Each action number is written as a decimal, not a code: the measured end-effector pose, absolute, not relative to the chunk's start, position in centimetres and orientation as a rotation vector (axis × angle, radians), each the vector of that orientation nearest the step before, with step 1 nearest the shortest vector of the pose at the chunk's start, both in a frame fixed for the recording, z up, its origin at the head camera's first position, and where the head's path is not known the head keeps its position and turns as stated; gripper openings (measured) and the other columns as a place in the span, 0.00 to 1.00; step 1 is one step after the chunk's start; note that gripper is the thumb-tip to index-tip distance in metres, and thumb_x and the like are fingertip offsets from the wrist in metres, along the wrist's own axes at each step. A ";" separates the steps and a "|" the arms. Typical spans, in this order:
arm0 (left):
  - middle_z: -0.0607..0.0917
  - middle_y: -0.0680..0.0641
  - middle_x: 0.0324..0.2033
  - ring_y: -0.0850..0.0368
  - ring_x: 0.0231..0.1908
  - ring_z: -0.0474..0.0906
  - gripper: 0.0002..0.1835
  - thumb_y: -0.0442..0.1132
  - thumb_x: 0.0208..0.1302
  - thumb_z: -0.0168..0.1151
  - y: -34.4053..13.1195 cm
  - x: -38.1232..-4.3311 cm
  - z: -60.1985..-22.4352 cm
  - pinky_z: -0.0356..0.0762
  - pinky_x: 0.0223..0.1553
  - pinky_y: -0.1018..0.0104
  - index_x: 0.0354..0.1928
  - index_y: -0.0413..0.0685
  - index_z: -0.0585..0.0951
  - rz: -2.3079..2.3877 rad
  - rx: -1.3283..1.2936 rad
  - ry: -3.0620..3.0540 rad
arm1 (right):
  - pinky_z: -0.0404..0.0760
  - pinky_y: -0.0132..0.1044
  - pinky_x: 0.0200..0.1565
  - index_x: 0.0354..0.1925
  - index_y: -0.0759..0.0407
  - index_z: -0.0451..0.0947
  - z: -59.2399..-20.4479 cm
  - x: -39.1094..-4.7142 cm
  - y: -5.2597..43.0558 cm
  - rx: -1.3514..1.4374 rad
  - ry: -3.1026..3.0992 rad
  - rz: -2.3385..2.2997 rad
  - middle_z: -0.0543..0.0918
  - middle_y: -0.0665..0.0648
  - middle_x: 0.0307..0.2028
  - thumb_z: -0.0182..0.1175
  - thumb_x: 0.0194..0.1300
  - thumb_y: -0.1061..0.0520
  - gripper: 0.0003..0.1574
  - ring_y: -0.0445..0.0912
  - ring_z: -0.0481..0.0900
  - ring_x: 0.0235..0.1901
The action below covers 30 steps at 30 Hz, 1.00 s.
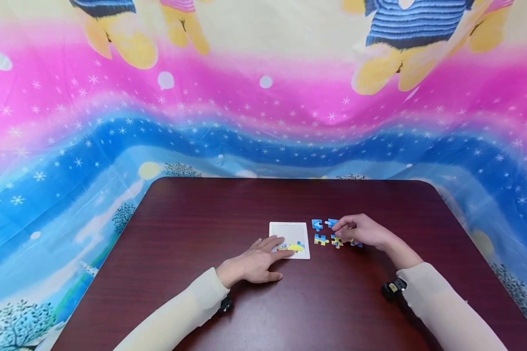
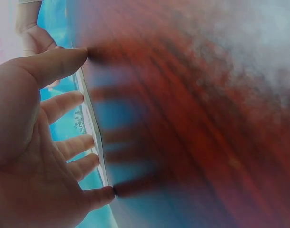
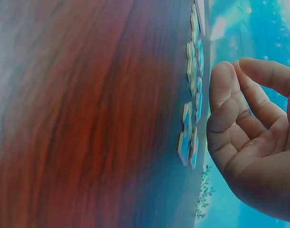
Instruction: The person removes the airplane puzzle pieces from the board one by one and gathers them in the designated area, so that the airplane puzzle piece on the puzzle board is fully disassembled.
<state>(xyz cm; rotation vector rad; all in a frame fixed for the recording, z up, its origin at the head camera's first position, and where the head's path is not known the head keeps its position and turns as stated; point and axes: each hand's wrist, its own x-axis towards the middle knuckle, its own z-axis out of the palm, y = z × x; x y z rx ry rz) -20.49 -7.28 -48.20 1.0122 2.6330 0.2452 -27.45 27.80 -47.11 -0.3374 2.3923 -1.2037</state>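
My left hand (image 1: 258, 262) lies with straight, spread fingers over the lower left of a white puzzle tray (image 1: 288, 229). Part of a yellow and blue picture (image 1: 296, 247) shows along the tray's lower side, some of it under the fingers. To the right of the tray, my right hand (image 1: 363, 230) hovers over several loose jigsaw pieces, its fingers loosely bent and nothing visible between them. Its fingertips are close by a blue jigsaw piece (image 1: 330, 222) and a yellow-and-blue piece (image 1: 336, 241). In the right wrist view, the flat pieces (image 3: 185, 135) lie beyond the palm.
Another blue piece (image 1: 317, 224) and a yellow-and-blue piece (image 1: 320, 239) lie beside the tray's right edge. One more piece (image 1: 356, 243) is partly covered by the right hand. A dark red-brown table (image 1: 211, 209) carries everything, with a colourful printed cloth (image 1: 263, 112) behind it.
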 end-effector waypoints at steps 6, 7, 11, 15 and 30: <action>0.54 0.50 0.79 0.50 0.79 0.47 0.36 0.57 0.69 0.60 -7.5 -20.4 -48.2 0.51 0.76 0.42 0.76 0.71 0.61 0.267 0.993 2.629 | 0.80 0.44 0.30 0.52 0.60 0.82 -47.3 -27.6 26.4 -0.377 2.400 -1.187 0.87 0.61 0.41 0.62 0.69 0.55 0.16 0.53 0.82 0.35; 0.53 0.50 0.79 0.50 0.79 0.46 0.36 0.57 0.69 0.60 -7.5 -20.4 -48.2 0.51 0.76 0.42 0.76 0.71 0.61 0.269 0.988 2.628 | 0.80 0.44 0.30 0.52 0.59 0.82 -47.3 -27.6 26.2 -0.384 2.401 -1.184 0.87 0.60 0.42 0.62 0.69 0.55 0.16 0.52 0.83 0.35; 0.53 0.50 0.79 0.50 0.79 0.46 0.35 0.57 0.69 0.59 -7.7 -20.4 -48.2 0.51 0.76 0.42 0.76 0.70 0.61 0.281 0.977 2.627 | 0.80 0.44 0.31 0.51 0.58 0.83 -47.3 -27.6 25.2 -0.387 2.386 -1.179 0.88 0.59 0.43 0.62 0.69 0.55 0.15 0.52 0.83 0.34; 0.53 0.49 0.79 0.50 0.79 0.47 0.35 0.57 0.69 0.59 -8.0 -20.5 -48.1 0.51 0.76 0.42 0.76 0.70 0.61 0.287 0.975 2.626 | 0.81 0.45 0.30 0.50 0.59 0.83 -47.1 -27.4 24.0 -0.408 2.371 -1.176 0.88 0.60 0.41 0.61 0.69 0.57 0.13 0.53 0.82 0.33; 0.54 0.47 0.79 0.47 0.79 0.45 0.35 0.56 0.69 0.59 -9.1 -20.4 -48.0 0.53 0.75 0.40 0.76 0.69 0.62 0.325 0.987 2.626 | 0.82 0.45 0.29 0.48 0.62 0.83 -47.0 -27.1 20.1 -0.488 2.316 -1.196 0.87 0.63 0.36 0.62 0.67 0.59 0.13 0.55 0.84 0.33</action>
